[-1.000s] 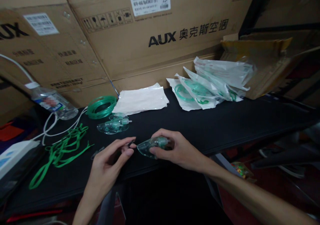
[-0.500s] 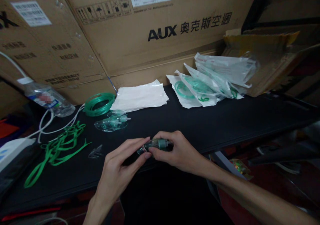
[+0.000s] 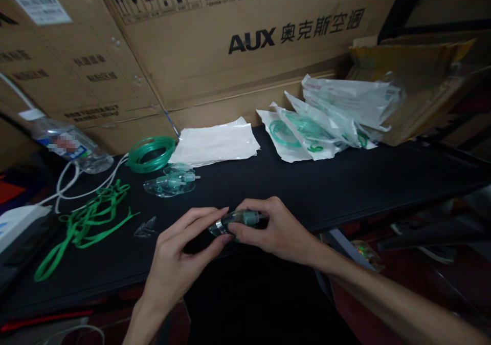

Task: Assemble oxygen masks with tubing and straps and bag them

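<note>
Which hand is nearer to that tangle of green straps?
The left. The left hand sits to the right of the green straps, touching the clear mask; the right hand, holding that mask, is farther right.

AUX carton (image 3: 207, 73): large, brown, upright at 12 o'clock, black lettering, handling symbols.
Second carton (image 3: 49, 91): brown, 10 o'clock, barcode label.
Bottle (image 3: 71, 143): clear plastic, white cap, tilted at 9 o'clock.
White box (image 3: 25, 219): between 8 and 9, near cables.
Open carton (image 3: 416, 96): 2 o'clock.
Colourful packet (image 3: 363, 252): 4 o'clock, below table level.
</note>
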`<state>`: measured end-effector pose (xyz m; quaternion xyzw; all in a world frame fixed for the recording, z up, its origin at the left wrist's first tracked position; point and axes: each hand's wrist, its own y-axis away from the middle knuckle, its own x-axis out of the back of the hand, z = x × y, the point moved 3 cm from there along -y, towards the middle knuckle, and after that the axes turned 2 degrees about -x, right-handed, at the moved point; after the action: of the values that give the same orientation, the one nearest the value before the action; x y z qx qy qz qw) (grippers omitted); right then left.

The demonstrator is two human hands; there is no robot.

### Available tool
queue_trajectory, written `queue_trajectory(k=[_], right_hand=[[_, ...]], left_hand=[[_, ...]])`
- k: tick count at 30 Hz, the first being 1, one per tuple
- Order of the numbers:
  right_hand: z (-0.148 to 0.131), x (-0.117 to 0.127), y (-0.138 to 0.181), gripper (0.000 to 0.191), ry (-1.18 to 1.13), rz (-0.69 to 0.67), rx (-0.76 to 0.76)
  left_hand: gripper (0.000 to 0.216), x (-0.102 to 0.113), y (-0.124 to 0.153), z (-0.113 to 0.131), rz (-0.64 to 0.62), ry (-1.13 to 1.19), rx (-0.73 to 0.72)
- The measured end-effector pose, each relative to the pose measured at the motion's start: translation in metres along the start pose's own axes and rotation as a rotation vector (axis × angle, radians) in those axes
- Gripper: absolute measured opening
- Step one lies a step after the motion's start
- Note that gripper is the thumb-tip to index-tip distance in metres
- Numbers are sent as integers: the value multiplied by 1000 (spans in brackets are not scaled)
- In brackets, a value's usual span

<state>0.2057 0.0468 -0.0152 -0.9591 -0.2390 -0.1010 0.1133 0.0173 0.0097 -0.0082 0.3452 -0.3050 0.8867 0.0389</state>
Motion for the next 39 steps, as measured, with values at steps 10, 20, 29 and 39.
queue_trajectory(k=[10, 20, 29, 39], right_hand=[[-2, 0, -1, 22, 32, 7, 5], [-1, 1, 1, 16, 59, -37, 64], [-3, 1, 0, 9, 43, -50, 144], [-4, 1, 2, 11, 36, -93, 201]], left_hand=[[33, -1, -1, -3, -10, 59, 65], [34, -2, -1, -1, 8, 109, 101], [36, 1, 3, 0, 61, 43, 8], [23, 4, 2, 2, 51, 76, 62]])
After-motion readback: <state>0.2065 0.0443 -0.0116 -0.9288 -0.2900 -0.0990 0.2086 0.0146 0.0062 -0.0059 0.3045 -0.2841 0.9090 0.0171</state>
